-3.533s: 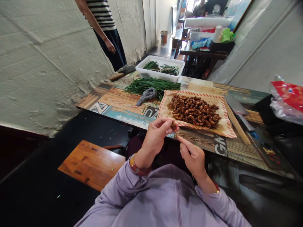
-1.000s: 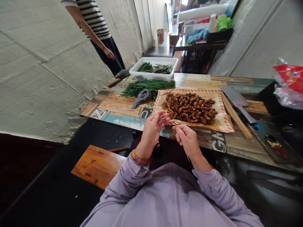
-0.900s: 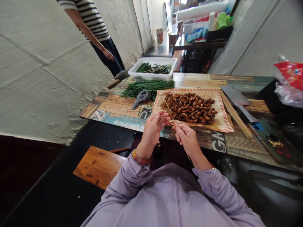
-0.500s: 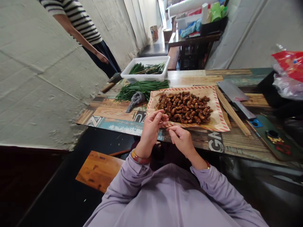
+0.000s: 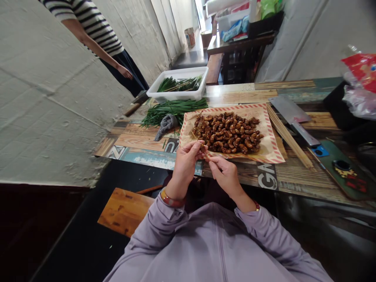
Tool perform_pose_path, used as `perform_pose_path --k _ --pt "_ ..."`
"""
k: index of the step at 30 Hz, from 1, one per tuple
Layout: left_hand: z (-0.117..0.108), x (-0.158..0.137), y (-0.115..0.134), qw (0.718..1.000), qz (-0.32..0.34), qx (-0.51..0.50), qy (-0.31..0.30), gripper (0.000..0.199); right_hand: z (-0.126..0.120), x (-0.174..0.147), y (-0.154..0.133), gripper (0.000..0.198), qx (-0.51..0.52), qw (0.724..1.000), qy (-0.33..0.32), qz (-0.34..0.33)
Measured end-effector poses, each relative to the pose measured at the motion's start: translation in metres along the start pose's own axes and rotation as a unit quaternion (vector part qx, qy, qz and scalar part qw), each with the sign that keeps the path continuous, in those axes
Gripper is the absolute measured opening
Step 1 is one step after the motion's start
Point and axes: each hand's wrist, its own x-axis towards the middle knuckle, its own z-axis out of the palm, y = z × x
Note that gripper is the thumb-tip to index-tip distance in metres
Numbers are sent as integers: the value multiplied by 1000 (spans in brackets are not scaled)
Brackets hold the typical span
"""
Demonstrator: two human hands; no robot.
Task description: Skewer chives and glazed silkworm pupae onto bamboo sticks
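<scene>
My left hand (image 5: 186,160) is closed in a pinch on a small brown piece of meat (image 5: 202,148), at the near left edge of a striped paper sheet (image 5: 188,121). Beside it my right hand (image 5: 225,172) is closed on the end of a thin bamboo skewer (image 5: 193,135), whose tip shows past my left fingers; most of its length is hidden by them. Just beyond both hands, a heap of glossy brown marinated meat pieces (image 5: 232,133) lies on the paper.
Right of the paper lie a bundle of skewers (image 5: 289,137), a cleaver (image 5: 289,109) and a phone (image 5: 343,168). Chives (image 5: 173,109), a grey cloth (image 5: 167,126) and a white tub (image 5: 178,96) are at the left. A person in stripes (image 5: 96,29) stands beyond.
The skewer's tip now shows past my left fingers. My hands stay close together at the paper's edge, and the view has shifted slightly.
</scene>
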Motion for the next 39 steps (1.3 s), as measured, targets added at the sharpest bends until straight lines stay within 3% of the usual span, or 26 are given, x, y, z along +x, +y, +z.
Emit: perform_pose_path --k 4,8,14,16,22,27,34,36,39 --pt "0 -1 -3 1000 -7 2 -13 35 1 0 2 25 22 1000 13 6" --pt "-5 6 3 999 41 9 5 37 2 0 2 25 31 999 41 11" --pt "-16 33 13 980 119 162 2 25 2 0 0 26 57 996 66 20" --pt "-19 44 11 954 151 259 -14 19 2 0 1 27 56 996 67 20" --pt "-18 71 4 832 240 497 -46 14 2 -1 3 26 45 996 73 6" --pt "-11 78 -1 794 248 549 -77 13 2 -1 0 25 47 996 70 12" --pt "-2 81 -3 782 259 559 -88 4 2 -1 0 25 49 996 70 11" --pt "0 80 -2 796 259 539 -95 3 3 -1 2 26 52 996 70 10" --pt "-1 78 -1 842 244 474 -85 8 3 -1 5 26 47 996 74 5"
